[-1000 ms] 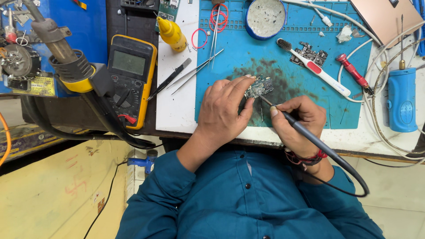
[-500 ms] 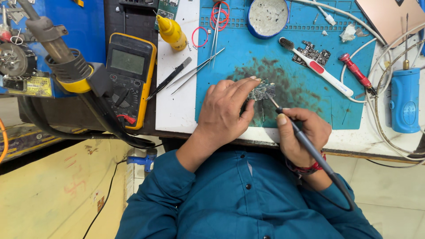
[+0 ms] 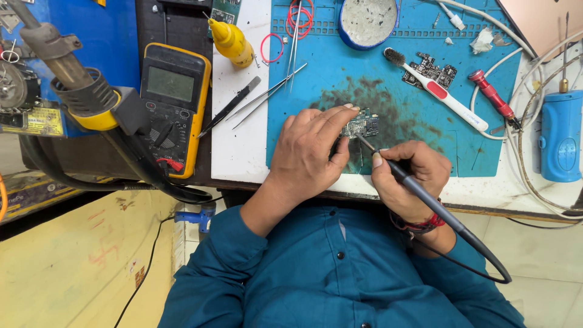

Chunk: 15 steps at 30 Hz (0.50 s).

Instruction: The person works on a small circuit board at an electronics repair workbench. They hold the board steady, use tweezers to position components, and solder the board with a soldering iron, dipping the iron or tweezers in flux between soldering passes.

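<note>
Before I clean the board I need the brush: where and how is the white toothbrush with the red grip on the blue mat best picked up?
Grip the toothbrush at its red middle section, pinching across the handle from above. It lies flat and diagonal on the blue mat, bristle head up-left near the round tin. Its lower end lies close to the red-handled screwdriver, and a spare circuit board sits beside its neck; the middle is clearest.

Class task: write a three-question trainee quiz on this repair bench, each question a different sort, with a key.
1. True or false: the left hand rests on the small circuit board.
2. The right hand holds: A tweezers, B a soldering iron, C a toothbrush.
3. Fill in: the board lies on a ____ work mat.

Key: 1 true; 2 B; 3 blue.
</note>
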{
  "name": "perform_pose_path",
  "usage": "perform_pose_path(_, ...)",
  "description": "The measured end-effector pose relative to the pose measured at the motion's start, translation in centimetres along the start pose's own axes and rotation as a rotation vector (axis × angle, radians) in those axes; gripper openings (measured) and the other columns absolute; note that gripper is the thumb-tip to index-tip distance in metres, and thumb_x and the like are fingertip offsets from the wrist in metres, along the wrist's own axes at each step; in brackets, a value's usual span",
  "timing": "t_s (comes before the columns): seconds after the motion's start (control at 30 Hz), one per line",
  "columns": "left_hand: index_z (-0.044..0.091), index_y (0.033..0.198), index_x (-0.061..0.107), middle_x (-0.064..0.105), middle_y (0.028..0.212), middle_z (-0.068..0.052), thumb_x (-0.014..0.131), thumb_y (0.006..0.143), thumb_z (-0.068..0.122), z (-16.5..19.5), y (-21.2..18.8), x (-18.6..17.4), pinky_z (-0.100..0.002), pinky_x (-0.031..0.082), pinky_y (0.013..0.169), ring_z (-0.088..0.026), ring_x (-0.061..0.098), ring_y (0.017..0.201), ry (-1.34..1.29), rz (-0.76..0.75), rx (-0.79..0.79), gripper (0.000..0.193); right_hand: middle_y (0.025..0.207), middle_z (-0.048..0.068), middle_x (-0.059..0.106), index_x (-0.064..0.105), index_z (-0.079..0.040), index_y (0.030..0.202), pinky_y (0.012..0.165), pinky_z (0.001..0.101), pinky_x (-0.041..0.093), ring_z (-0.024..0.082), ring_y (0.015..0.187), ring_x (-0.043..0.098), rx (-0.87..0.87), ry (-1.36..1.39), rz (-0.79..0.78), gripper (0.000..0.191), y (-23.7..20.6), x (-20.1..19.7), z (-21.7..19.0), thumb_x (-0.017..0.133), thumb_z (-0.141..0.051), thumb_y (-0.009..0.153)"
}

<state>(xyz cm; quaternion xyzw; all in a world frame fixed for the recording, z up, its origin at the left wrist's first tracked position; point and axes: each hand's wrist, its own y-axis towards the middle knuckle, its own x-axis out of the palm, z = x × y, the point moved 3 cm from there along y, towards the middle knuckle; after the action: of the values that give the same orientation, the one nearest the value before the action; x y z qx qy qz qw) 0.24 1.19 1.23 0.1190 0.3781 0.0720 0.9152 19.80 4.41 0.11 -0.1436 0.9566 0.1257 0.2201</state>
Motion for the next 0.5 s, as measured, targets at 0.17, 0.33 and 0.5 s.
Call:
perform_pose_path(0.17, 0.012, 0.134, 0.060, 0.068, 0.132, -0.001, 0.074, 0.087, 0.010, -0.01, 0.00, 0.01, -0.038, 0.045, 0.085, -0.023, 0.064, 0.103, 0.001, 0.004, 0.004, 0.050, 0.073, 0.005, 0.065, 0.067, 0.000, 0.092, 0.054, 0.0207, 0.043, 0.006, 0.057, 0.059, -0.015, -0.007, -0.008, 0.010, 0.10, 0.07, -0.05, 0.077, -0.002, 0.089)
perform_pose_path(0.33, 0.012, 0.134, 0.060, 0.068, 0.133, -0.001, 0.074, 0.087, 0.010, -0.03, 0.00, 0.03, -0.038, 0.046, 0.084, -0.023, 0.064, 0.103, -0.006, -0.001, -0.002, 0.049, 0.074, 0.005, 0.066, 0.068, 0.001, 0.092, 0.054, 0.0208, 0.043, 0.008, 0.063, 0.060, -0.009, 0.003, -0.006, 0.010, 0.13, 0.09, -0.05, 0.077, -0.003, 0.089)
perform_pose_path(0.5, 0.012, 0.134, 0.060, 0.068, 0.133, -0.001, 0.074, 0.087, 0.010, 0.00, 0.01, 0.00, -0.038, 0.046, 0.085, -0.023, 0.064, 0.103, -0.001, 0.002, 0.004, 0.049, 0.074, 0.004, 0.066, 0.068, 0.001, 0.092, 0.054, 0.0205, 0.044, 0.007, 0.063, 0.060, 0.007, 0.018, -0.004, 0.010, 0.10, 0.14, -0.01, 0.076, -0.003, 0.090)
